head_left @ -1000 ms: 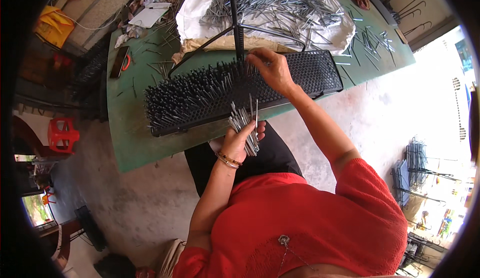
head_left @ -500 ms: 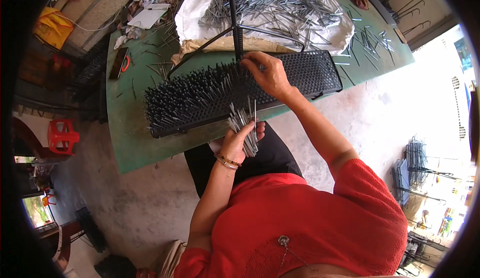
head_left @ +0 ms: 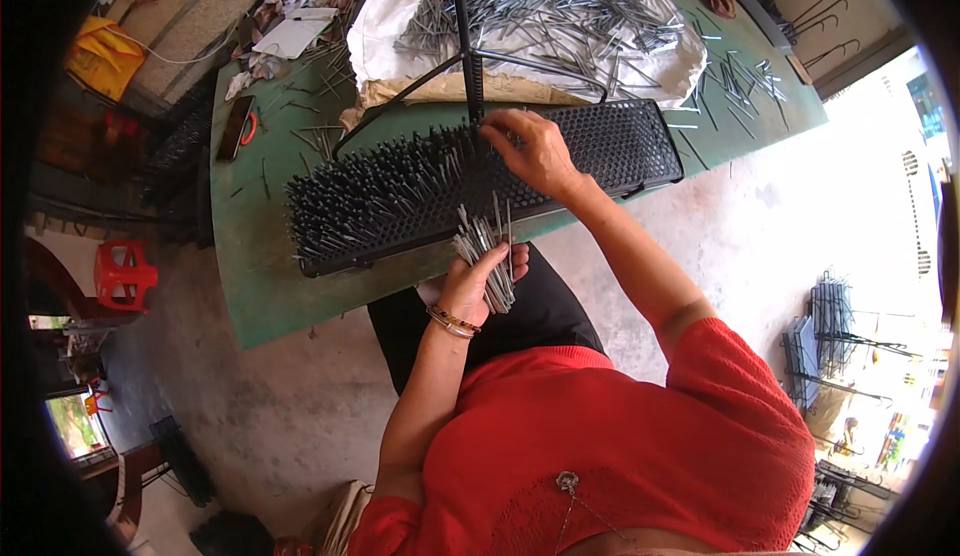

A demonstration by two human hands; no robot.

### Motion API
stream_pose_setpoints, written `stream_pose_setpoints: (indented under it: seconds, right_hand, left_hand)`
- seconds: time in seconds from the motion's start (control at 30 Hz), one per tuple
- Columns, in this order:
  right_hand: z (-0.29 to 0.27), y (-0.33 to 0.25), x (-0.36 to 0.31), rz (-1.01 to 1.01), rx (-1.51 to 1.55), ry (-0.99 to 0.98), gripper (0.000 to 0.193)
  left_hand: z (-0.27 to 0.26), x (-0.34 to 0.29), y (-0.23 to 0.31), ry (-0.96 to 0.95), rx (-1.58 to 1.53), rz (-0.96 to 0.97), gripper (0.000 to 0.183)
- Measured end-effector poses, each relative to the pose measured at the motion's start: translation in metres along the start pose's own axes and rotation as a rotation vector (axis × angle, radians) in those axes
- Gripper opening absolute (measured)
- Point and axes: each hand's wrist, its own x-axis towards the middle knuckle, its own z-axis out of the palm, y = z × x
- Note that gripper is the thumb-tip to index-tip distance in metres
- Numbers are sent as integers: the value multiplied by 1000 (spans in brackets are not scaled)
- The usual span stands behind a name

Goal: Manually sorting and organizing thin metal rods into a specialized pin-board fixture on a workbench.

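A bundle of thin grey metal rods is gripped in my left hand, its upper ends fanned out toward the board. Just beyond it lies a long black perforated board, slanting across the table's front. Dark and grey rods stand packed upright over its left part, while the holes on the right part are bare. My right hand is over the middle of the board near its far edge, thumb and fingers closed together. Whatever is between those fingertips is too small to make out.
A black metal stand rises behind the board. Beyond it a white sack carries a heap of loose rods. More rods lie scattered on the green table. A phone and orange-handled scissors are at left; a red stool stands on the floor.
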Motion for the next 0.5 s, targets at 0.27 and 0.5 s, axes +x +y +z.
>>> stream_pose_setpoints:
  seconds: [0.27,0.5]
  right_hand:
    - [6,3,-3,-117,-124,-77,17]
    - [3,-2,-7,-74,-101,-93,23]
  left_hand:
    - [-3,-2,1,-10,39,13,21]
    - [-7,-1,1,-2,20,27,22]
